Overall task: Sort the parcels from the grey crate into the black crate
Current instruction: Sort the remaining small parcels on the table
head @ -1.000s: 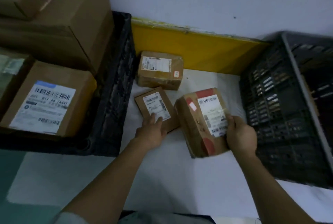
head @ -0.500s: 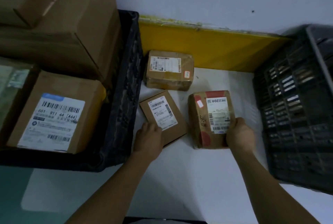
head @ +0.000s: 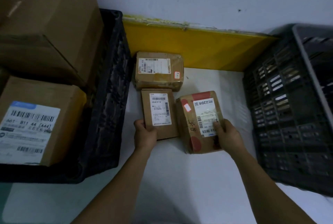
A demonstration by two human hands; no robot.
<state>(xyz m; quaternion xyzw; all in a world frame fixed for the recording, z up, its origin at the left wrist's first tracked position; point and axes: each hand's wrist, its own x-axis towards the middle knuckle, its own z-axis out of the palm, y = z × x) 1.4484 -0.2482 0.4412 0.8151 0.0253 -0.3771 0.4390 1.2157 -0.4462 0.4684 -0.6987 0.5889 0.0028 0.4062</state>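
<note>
Gripping two parcels at once, a person works on a white surface between two crates. The left hand curls round the near corner of a flat brown cardboard parcel with a white barcode label at the centre of the frame; the right hand clasps the near right corner of a thicker brown parcel marked with red patches and tape just right of it. Above them, a third taped brown parcel lies against a yellow board. The black plastic crate, already holding large cardboard boxes, fills the left of the frame; the grey slatted crate stands at the right edge. The step in hand appears to be sorting the parcels laid out between the crates. Next, each held parcel likely needs lifting leftward over the black rim, into whatever room remains beside the boxes.
</note>
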